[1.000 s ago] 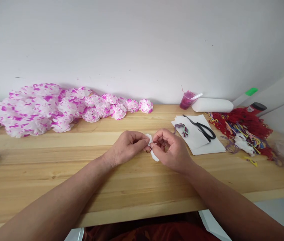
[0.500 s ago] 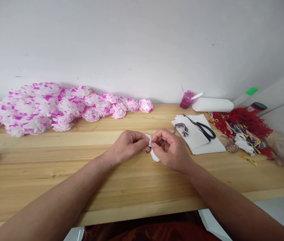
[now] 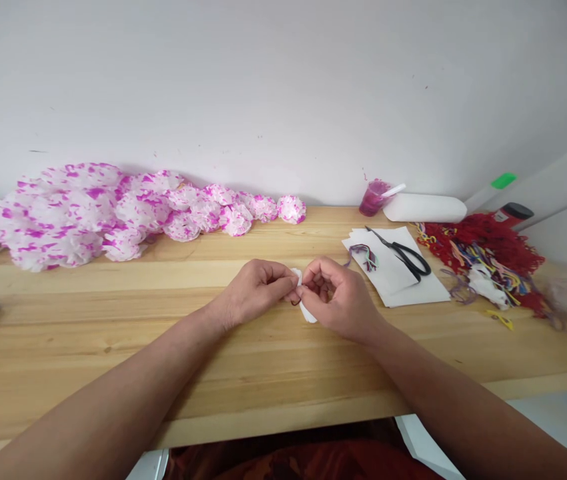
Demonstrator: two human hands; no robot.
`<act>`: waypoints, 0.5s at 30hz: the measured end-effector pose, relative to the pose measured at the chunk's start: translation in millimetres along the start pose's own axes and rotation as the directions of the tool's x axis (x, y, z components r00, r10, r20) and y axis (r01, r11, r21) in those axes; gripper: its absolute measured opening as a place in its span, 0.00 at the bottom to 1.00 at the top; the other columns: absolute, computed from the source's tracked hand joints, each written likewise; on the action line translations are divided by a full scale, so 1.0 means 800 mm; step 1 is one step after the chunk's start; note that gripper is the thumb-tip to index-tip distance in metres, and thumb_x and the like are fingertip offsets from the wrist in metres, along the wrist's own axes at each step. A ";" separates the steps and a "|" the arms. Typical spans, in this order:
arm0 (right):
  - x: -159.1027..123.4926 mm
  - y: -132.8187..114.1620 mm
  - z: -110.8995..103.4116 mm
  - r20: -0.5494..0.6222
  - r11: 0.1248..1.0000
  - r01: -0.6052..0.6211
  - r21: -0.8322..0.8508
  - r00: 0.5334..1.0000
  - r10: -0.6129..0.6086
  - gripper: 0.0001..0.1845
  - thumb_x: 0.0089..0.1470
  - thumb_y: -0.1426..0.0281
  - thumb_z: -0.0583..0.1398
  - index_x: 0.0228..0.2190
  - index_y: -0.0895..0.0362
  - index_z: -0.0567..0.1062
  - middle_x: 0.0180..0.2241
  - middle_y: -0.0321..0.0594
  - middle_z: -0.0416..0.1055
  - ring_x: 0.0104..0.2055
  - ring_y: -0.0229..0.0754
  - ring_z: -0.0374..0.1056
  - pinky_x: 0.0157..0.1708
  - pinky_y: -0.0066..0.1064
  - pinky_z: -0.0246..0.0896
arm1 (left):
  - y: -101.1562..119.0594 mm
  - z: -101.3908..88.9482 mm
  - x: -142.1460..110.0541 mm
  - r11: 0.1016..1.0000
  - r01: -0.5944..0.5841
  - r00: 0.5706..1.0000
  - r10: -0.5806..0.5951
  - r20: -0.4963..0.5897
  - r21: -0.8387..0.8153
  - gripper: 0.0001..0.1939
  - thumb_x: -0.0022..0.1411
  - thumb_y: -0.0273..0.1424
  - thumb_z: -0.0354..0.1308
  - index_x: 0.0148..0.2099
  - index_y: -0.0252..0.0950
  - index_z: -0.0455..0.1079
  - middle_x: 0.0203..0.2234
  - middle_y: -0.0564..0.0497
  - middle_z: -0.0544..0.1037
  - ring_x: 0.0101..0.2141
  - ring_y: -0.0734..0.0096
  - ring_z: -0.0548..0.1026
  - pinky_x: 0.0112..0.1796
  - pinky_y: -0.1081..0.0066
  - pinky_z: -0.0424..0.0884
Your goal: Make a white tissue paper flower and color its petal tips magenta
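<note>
Between my hands is a narrow strip of folded white tissue paper [image 3: 307,313], pinched at its middle and held just over the table. A short dark red yarn [image 3: 295,303] shows beside it, under my left fingertips. My left hand [image 3: 259,291] is closed, with thumb and forefinger on the paper and yarn from the left. My right hand [image 3: 339,297] is closed too, its thumb and forefinger pinching at the same middle spot. What lies between the right fingertips is mostly hidden; it may be paper, yarn or both.
Pink-spotted white paper flowers [image 3: 73,213] line the wall. Right of my hands, black scissors [image 3: 406,257] and yarn pieces [image 3: 363,253] lie on white paper sheets [image 3: 393,290]. Beyond are a cup of purple liquid [image 3: 373,199], a white roll [image 3: 426,208] and a red yarn pile [image 3: 493,243].
My right fingertips have shifted slightly left, against the left fingertips, covering more of the paper's middle. The left hand has barely moved.
</note>
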State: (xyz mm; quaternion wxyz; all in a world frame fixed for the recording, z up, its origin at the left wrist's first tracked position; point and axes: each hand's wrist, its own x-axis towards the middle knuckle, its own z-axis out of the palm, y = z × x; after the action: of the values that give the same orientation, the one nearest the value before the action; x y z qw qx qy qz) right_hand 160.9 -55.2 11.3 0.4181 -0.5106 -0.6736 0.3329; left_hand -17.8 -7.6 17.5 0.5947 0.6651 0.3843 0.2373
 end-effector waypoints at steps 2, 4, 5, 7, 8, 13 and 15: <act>0.000 0.001 0.000 0.000 1.000 -0.005 0.001 1.000 0.005 0.06 0.49 0.74 0.62 0.29 0.54 0.68 0.23 0.30 0.67 0.23 0.32 0.61 0.22 0.24 0.59 | 0.000 0.000 0.000 1.000 0.005 1.000 -0.005 0.001 -0.001 0.12 0.62 0.33 0.55 0.29 0.34 0.76 0.26 0.50 0.80 0.28 0.73 0.75 0.30 0.75 0.67; 0.001 0.000 0.000 0.005 1.000 -0.018 0.016 1.000 0.018 0.05 0.49 0.74 0.61 0.29 0.54 0.68 0.23 0.30 0.67 0.23 0.32 0.61 0.22 0.24 0.58 | 0.000 0.000 0.000 1.000 0.010 1.000 -0.010 0.003 -0.006 0.13 0.62 0.34 0.55 0.29 0.34 0.76 0.26 0.50 0.80 0.28 0.73 0.75 0.31 0.75 0.67; 0.001 0.000 -0.001 0.012 0.999 -0.028 0.030 1.000 0.027 0.05 0.49 0.74 0.61 0.29 0.54 0.68 0.24 0.31 0.67 0.23 0.32 0.61 0.22 0.24 0.58 | 0.001 0.000 -0.001 1.000 0.011 1.000 -0.011 0.004 -0.009 0.13 0.62 0.34 0.55 0.30 0.34 0.76 0.27 0.50 0.81 0.28 0.73 0.75 0.31 0.74 0.67; 0.002 -0.002 -0.002 0.028 0.997 -0.046 0.059 0.999 0.044 0.05 0.50 0.75 0.60 0.29 0.55 0.68 0.24 0.31 0.68 0.23 0.32 0.62 0.22 0.24 0.58 | 0.001 0.000 -0.001 1.000 0.011 1.000 -0.011 0.008 -0.012 0.13 0.62 0.34 0.55 0.30 0.34 0.76 0.27 0.50 0.81 0.29 0.73 0.75 0.31 0.74 0.67; 0.002 -0.002 -0.003 0.035 0.996 -0.053 0.067 0.998 0.051 0.05 0.50 0.75 0.60 0.29 0.55 0.68 0.24 0.31 0.67 0.23 0.32 0.62 0.22 0.24 0.58 | 0.001 0.000 -0.001 1.000 0.012 1.000 -0.012 0.010 -0.012 0.13 0.62 0.34 0.55 0.30 0.34 0.76 0.28 0.50 0.81 0.29 0.72 0.75 0.32 0.74 0.67; 0.001 0.000 0.000 0.015 0.999 -0.051 0.019 0.999 0.051 0.06 0.49 0.75 0.61 0.29 0.55 0.68 0.23 0.30 0.65 0.23 0.32 0.60 0.22 0.24 0.58 | 0.000 -0.001 0.000 1.000 0.017 1.000 -0.016 0.017 -0.015 0.13 0.62 0.35 0.55 0.30 0.33 0.75 0.27 0.50 0.80 0.29 0.73 0.74 0.32 0.75 0.67; 0.001 0.001 0.000 0.016 0.999 -0.042 0.011 0.999 0.041 0.06 0.49 0.74 0.62 0.29 0.55 0.68 0.23 0.30 0.65 0.23 0.32 0.60 0.23 0.24 0.58 | 0.001 -0.001 0.000 1.000 0.016 1.000 -0.015 0.021 -0.017 0.13 0.63 0.34 0.55 0.30 0.33 0.75 0.27 0.50 0.80 0.29 0.73 0.74 0.32 0.75 0.67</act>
State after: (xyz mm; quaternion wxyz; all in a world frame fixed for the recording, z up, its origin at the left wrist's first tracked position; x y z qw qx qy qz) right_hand 161.2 -54.1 10.7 0.4085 -0.5195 -0.6643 0.3492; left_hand -18.3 -7.4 18.3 0.6061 0.6596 0.3810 0.2289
